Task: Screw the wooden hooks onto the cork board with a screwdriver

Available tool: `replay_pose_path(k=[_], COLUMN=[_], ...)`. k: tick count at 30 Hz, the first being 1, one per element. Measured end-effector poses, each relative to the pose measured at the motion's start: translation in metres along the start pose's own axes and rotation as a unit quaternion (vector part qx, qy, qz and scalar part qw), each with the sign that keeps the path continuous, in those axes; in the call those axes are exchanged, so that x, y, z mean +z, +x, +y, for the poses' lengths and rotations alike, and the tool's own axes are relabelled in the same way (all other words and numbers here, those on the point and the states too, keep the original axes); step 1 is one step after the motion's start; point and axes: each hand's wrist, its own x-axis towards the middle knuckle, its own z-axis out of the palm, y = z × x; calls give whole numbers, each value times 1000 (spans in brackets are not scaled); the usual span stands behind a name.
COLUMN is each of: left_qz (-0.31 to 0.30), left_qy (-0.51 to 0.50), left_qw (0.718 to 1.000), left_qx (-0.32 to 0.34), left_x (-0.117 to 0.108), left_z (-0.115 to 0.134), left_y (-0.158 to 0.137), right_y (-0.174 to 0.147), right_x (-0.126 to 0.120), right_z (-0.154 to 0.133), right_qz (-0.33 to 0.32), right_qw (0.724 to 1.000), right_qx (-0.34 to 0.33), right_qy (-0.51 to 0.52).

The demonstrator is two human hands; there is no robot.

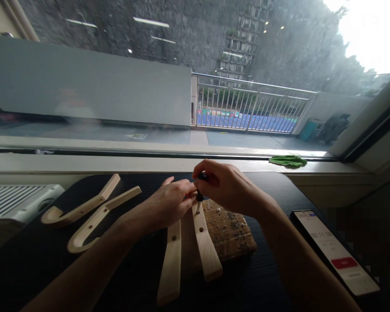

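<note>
My right hand (225, 184) is wrapped round the black handle of a screwdriver (200, 196), which stands nearly upright. Its metal shaft meets a hole in a pale wooden leg (207, 251) with an angled end. Closed over the far part of the wooden pieces, my left hand (173, 199) has its fingertips beside the screwdriver; its grip partly hides the wood there. A second wooden leg (172, 264) extends toward me from under that hand. Beneath the right-hand leg lies a worn brown board (229, 229) with a pitted, marked surface.
Two curved wooden pieces (84, 208) with holes lie on the left of the black table (139, 277). A phone (336, 251) showing a timer rests at the right edge. A green cloth (288, 161) is on the windowsill; a white radiator (19, 201) stands left.
</note>
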Motion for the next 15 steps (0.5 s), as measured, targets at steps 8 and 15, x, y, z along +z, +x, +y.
replay_pose_path(k=[8,15], left_qz=[-3,-2], left_qy=[-7,8], left_qw=[1000,1000], left_qx=[-1,-4], left_x=[2,1], left_z=[-1,1], left_y=[-1,-2], right_y=[0,0], right_x=[-7,-4], right_z=[4,3], right_qz=[-46,-18], right_qw=[996,999], right_qx=[-20,-5], right_qy=[70,48])
